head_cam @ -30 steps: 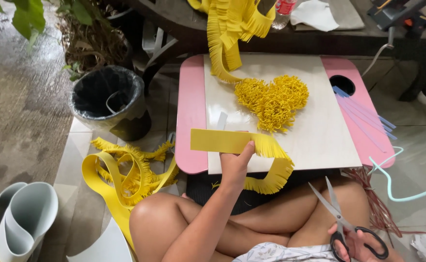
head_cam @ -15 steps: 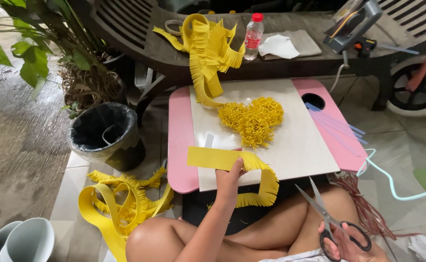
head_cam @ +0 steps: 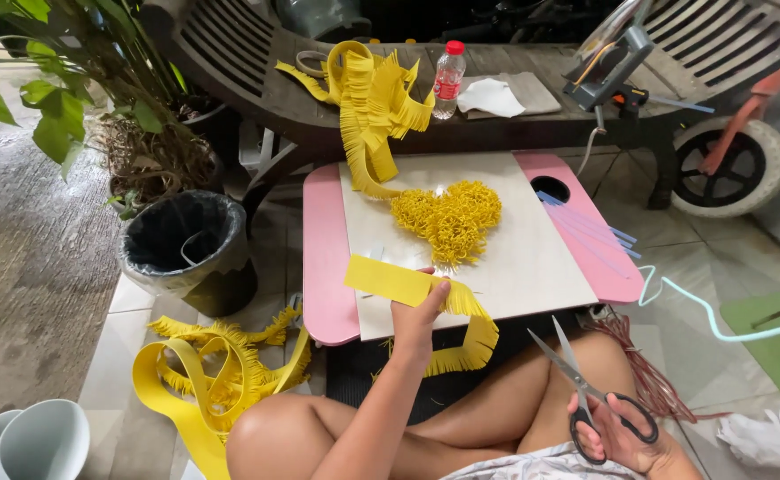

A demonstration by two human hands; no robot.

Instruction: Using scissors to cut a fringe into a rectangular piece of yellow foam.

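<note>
- Yellow foam strip (head_cam: 390, 282), flat and uncut at its left end, fringed along the right part, which curls down off the front edge of the table toward the person's lap.
- Left hand (head_cam: 418, 317) clamped on the strip, thumb on top, fingers beneath, holding it just above the near edge of the white board (head_cam: 532, 267).
- Right hand (head_cam: 616, 434) low over the right knee, fingers through the black loops of the scissors (head_cam: 585, 391); grip closed on the handles, blades parted and pointing up-left, well apart from the strip.
- Board lies on a small pink table (head_cam: 323, 258); a round hole shows in the table's right end.
- Heart shape of curled yellow fringe (head_cam: 448, 218) sits on the board's far half; a long fringed band (head_cam: 368, 107) runs from it up onto the dark wooden bench (head_cam: 265, 71) behind.
- Pale blue strips (head_cam: 590, 227) lie on the table's right side.
- Plastic bottle with red cap (head_cam: 448, 80) stands on the bench, near a glue gun (head_cam: 608, 76).
- Bin with black liner (head_cam: 185, 244) on the floor to the left, beside a potted plant (head_cam: 96, 98).
- Loose coil of yellow fringe (head_cam: 208, 373) on the tiles by the left knee.
</note>
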